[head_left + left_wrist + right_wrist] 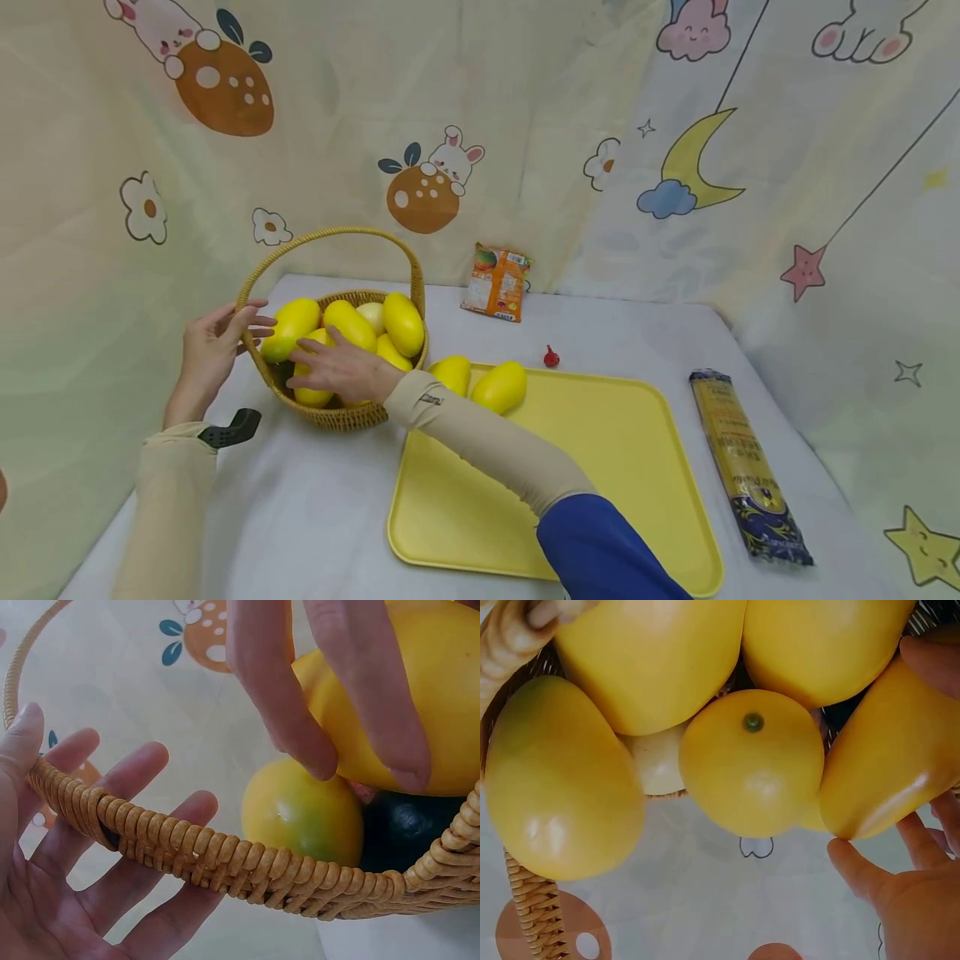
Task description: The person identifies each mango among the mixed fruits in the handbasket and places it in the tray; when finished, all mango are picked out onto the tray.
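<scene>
The left hand (213, 346) loosely grips the handle (330, 232) of the basket (341, 418), probably to steady it, while just beside it the right hand (345, 371) curves its fingers round a mango (442, 697) inside. More mangoes (402, 323) and something paler (371, 314) lie beyond the right hand; nearer its sleeve (498, 446), the tray (600, 467) holds two others (500, 387).

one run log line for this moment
left hand: holds basket handle | right hand: touches yellow fruit in basket | tray: two yellow fruits visible
</scene>
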A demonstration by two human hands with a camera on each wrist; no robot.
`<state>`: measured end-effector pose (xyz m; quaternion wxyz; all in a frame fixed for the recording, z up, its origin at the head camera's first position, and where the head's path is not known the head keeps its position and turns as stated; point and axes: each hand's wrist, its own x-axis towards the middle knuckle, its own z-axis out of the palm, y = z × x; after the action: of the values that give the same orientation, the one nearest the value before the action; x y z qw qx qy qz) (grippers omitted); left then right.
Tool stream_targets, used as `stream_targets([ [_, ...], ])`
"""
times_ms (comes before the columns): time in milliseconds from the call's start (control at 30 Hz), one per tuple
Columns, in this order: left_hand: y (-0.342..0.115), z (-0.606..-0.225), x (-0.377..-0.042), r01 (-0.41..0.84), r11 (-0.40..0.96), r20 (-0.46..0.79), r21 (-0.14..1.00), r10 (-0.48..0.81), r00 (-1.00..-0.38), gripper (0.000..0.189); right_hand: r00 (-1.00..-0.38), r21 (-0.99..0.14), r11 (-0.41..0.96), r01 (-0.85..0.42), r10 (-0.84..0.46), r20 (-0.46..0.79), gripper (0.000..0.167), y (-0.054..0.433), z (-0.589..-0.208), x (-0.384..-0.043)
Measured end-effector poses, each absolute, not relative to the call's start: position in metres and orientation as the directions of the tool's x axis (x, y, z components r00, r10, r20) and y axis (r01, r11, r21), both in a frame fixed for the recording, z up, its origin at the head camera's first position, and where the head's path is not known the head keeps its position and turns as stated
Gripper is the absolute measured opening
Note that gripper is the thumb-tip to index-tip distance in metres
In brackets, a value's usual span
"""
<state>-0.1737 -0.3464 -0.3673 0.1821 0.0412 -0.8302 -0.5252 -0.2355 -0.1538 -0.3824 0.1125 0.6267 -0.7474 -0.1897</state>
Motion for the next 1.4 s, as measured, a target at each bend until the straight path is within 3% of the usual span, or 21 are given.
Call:
stream_targets([
  [333,-0.346,-0.367,-0.174,0.149,0.442,0.281,0.884,-0.249,-0.927,0.047,-0.217,0.442,0.165,-0.882,-0.973,-0.071,0.060,-0.158,-0.386,-0.238],
  [600,-0.345,-0.368,-0.173,0.161,0.445,0.293,0.881,-0.245,-0.924,0.043,-0.205,0.443,0.162,-0.882,-0.977,-0.051,0.059,-0.156,-0.386,-0.239],
  [1067,-0.346,-0.368,-0.173,0.133,0.451,0.268,0.883,-0.250,-0.931,0.047,-0.279,0.322,0.251,-0.913,-0.959,-0.043,0.058,-0.140,-0.364,-0.243],
  [1400,-0.346,-0.369,-0.175,0.124,0.450,0.261,0.884,-0.257,-0.930,0.050,-0.279,0.274,0.266,-0.924,-0.960,-0.011,0.059,-0.115,-0.351,-0.244],
])
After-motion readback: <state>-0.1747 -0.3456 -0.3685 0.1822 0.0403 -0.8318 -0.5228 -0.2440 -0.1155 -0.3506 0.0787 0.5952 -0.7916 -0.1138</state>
